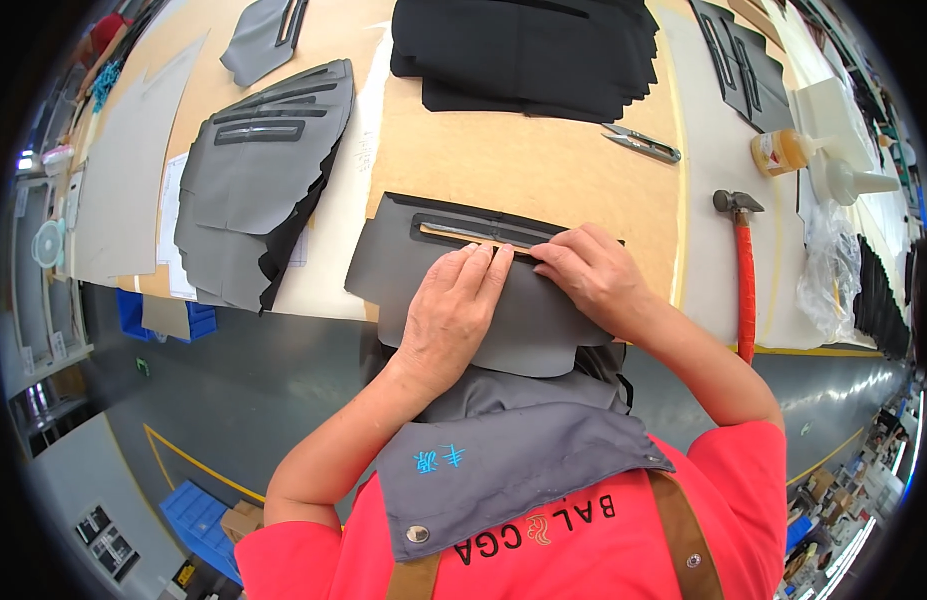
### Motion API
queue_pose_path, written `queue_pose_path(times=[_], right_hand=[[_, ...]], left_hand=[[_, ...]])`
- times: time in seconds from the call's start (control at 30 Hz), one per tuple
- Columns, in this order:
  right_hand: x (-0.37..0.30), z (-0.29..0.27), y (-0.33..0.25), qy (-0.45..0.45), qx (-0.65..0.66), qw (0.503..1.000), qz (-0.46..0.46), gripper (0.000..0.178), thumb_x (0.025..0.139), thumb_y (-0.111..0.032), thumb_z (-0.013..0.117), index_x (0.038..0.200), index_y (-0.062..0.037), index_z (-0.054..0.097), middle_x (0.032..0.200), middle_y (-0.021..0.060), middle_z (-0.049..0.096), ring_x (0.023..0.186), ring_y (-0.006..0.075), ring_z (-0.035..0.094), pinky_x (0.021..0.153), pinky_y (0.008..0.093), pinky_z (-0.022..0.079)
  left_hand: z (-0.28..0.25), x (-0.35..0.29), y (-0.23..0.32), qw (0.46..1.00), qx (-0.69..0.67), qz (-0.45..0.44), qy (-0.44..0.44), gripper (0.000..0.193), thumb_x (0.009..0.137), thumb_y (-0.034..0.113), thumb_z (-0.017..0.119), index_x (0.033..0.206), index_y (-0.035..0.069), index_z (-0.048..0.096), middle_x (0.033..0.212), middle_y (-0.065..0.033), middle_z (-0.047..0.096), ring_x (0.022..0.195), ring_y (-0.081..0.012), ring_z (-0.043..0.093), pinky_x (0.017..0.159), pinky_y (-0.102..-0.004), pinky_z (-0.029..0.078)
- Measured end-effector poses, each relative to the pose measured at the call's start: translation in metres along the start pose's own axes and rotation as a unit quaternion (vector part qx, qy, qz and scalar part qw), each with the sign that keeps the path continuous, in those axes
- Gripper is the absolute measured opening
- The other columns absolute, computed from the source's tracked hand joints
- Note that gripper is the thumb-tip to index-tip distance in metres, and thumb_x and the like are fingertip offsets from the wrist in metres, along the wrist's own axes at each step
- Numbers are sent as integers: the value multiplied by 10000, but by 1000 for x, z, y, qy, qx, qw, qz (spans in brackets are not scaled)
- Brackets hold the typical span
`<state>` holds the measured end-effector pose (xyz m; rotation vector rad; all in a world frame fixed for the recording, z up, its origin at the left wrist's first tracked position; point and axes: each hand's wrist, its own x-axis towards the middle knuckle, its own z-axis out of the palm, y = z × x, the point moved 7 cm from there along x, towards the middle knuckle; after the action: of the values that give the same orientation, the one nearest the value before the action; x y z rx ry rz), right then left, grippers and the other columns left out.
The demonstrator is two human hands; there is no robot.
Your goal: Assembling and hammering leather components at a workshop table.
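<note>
Head view looks down on a broad worktable [543, 170] whose top is smooth tan board, with a paler sheet along its right side and a white strip running down the middle. At the far edge lies a thick stack of black cut pieces [528, 50], matte and flat, their edges squared off. To the left sits a fanned pile of grey panels [248, 190], each with long narrow slots cut through, a black layer showing along its right edge. Directly in front of me, at the near edge of the table, lies the dark grey panel [453, 290] I am working on: a soft, dull sheet with rounded lobes at its near end and a long slot near its far edge, where the tan board shows through. My left hand [453, 310] lies flat on it, fingers together and straight, tips pressing along the near lip of the slot. My right hand [593, 275] is just beside it, fingers curled down onto the same lip, fingertips meeting those of the left; neither hand closes around anything, both press on the sheet. Right of the panel a hammer [745, 270] with a red handle and dull metal head lies lengthwise. Farther right stands an amber glue bottle [783, 152]. Small metal thread snips [641, 143] lie beyond the panel, near the black stack.
</note>
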<state>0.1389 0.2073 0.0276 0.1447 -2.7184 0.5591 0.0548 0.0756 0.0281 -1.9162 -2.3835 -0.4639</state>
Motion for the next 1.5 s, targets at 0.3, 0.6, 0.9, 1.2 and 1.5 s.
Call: queue_pose_path(times=[0.3,0.6,0.9,1.2,1.5], right_hand=[[-10,-8,4,15,16,1000,0,315,795,-27,714,1109,-16,742,1005,72,666,886,252,634,775,380,555],[-12,-9,4,28,-3,1000,1,281,826,-67,720,1105,-44,740,991,64,662,866,252,615,762,370,536],[-15,-18,-1,4,-24,999,-31,275,801,-54,780,1073,-69,743,962,49,662,874,248,602,777,370,512],[-26,-20,11,45,40,996,62,277,767,-33,774,1041,-63,746,950,46,659,860,250,603,755,369,501],[-34,-24,13,59,41,996,61,272,771,-51,816,1033,-78,750,941,29,665,840,240,603,747,361,481]], left_hand=[[-1,1,-2,999,-37,-7,1,550,868,44,649,1415,92,640,1322,-95,586,1258,-255,577,1092,-376,484],[2,1,14,1000,7,-1,-20,552,866,48,647,1417,51,621,1330,-117,579,1273,-268,565,1126,-381,462],[5,1,22,1000,-6,-10,-19,544,877,47,630,1420,40,614,1340,-123,583,1300,-270,558,1135,-380,457],[6,4,34,999,8,14,-30,548,877,57,635,1424,56,619,1325,-133,595,1294,-279,565,1140,-387,455],[4,9,39,999,-27,0,-29,533,876,64,636,1409,45,624,1347,-136,601,1295,-281,568,1151,-384,456]])
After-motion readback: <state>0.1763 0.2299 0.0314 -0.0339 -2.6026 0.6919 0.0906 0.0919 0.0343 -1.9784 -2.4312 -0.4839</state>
